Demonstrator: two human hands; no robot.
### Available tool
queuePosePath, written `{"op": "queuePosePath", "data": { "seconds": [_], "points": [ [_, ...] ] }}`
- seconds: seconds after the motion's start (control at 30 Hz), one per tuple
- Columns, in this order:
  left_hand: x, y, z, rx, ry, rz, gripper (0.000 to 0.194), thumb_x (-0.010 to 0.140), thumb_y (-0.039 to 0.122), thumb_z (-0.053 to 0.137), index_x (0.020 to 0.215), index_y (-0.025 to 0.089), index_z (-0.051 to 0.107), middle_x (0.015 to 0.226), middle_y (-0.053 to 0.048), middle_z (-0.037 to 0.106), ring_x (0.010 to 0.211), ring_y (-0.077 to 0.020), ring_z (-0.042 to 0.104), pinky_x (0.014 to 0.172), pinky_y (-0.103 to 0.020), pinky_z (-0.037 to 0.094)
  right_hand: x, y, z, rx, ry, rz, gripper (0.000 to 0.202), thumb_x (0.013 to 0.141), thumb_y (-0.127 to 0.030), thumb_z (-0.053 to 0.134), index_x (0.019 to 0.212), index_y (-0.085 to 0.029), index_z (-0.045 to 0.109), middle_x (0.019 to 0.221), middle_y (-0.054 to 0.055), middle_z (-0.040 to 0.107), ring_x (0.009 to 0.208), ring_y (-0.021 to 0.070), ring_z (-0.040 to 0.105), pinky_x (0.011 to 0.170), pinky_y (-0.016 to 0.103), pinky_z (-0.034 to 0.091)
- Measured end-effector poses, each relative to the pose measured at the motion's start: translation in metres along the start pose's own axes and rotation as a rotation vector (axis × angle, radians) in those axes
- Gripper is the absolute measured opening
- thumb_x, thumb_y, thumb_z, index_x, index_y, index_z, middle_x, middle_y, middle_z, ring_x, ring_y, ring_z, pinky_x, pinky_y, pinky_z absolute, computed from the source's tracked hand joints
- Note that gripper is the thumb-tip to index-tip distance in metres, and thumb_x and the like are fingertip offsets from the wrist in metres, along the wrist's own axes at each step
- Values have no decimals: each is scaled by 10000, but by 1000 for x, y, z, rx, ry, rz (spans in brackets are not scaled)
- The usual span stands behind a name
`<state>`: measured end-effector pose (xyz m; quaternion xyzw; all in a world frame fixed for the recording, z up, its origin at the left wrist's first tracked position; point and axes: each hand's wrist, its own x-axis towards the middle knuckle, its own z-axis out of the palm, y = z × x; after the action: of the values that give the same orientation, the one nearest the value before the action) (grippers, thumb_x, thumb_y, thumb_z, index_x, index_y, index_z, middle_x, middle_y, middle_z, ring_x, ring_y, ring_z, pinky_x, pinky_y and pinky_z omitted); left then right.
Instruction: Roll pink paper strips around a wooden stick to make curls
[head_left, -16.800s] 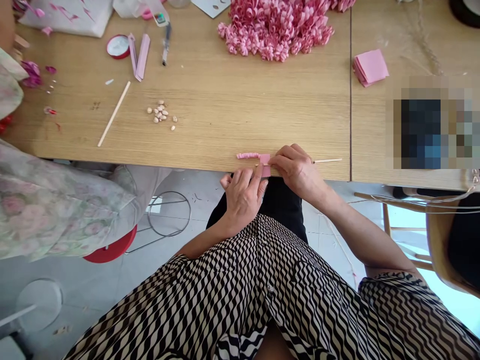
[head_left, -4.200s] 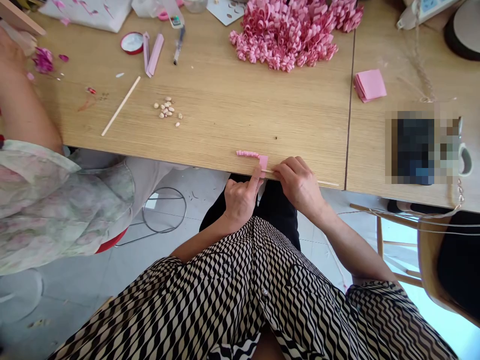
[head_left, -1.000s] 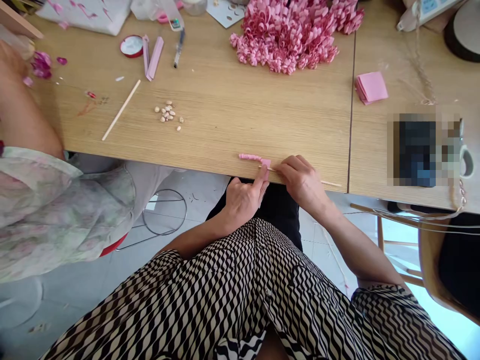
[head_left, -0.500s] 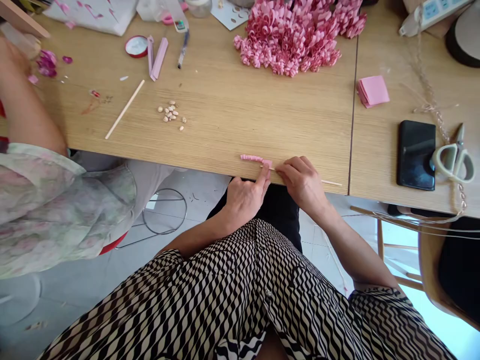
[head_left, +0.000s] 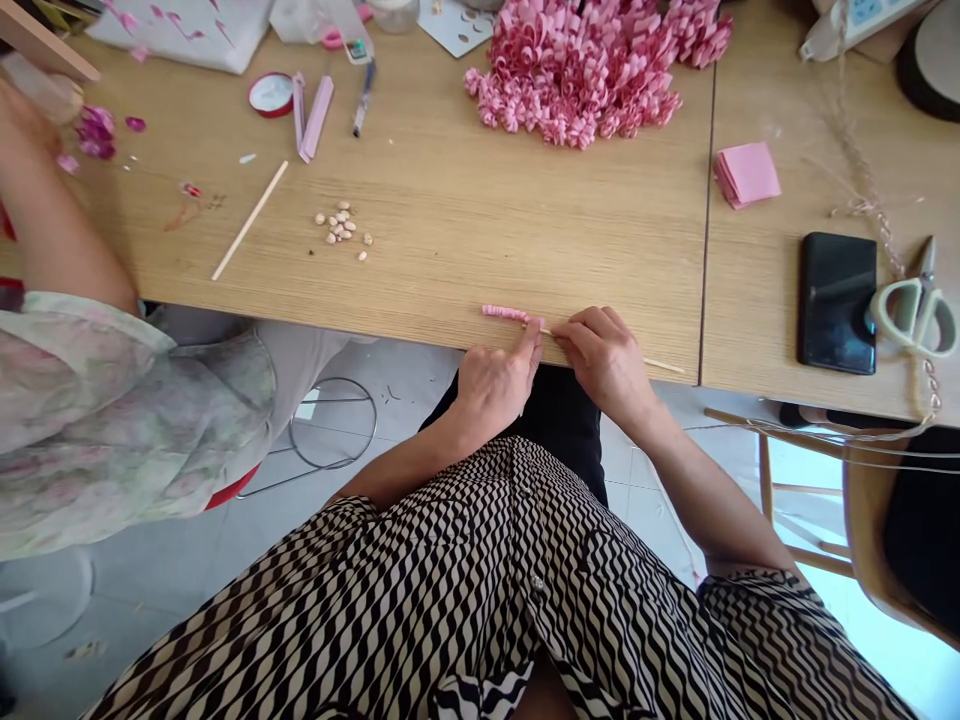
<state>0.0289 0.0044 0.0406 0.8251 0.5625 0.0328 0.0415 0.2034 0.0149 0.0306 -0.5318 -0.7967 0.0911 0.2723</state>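
At the table's front edge, my right hand [head_left: 606,358] pinches a thin wooden stick [head_left: 666,366], whose far end sticks out to the right of the palm. My left hand [head_left: 496,378] has its index finger stretched to the stick's left end, closed with the thumb on a narrow pink strip [head_left: 504,312]. The strip's fringed, crinkled tail lies on the wood to the left of the fingertip. Where strip and stick meet is mostly covered by the fingers.
Beyond my hands lies a heap of curled pink strips [head_left: 577,80]. To the right are folded pink paper [head_left: 748,174], a black phone-like slab [head_left: 837,303] and scissors [head_left: 913,308]. Pale beads [head_left: 342,228] and a wooden stick [head_left: 250,220] lie left, near another person's arm [head_left: 64,215].
The flat pink piece that showed at my left fingertip is now mostly under the fingers. My left index finger has shifted slightly up and right; the right hand barely moved.
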Motion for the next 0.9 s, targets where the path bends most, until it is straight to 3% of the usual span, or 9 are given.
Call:
{"op": "queuePosePath", "data": {
  "seconds": [0.63,0.9],
  "points": [
    [8,0,-3,14,-44,-19,467,1025,411,286,1424,257,475,616,-67,685,533,-176,624,596,-276,385,3,0,2,20,17,7,285,977,-260,407,935,-200,683,898,84,627,822,191,484,748,326,440],
    [-6,-13,-5,59,-57,1,503,1015,460,277,1453,266,429,565,-47,656,475,-152,555,588,-275,371,2,2,7,12,40,-16,277,968,-210,413,901,-189,681,877,87,628,799,193,481,727,334,450]
  ]
}}
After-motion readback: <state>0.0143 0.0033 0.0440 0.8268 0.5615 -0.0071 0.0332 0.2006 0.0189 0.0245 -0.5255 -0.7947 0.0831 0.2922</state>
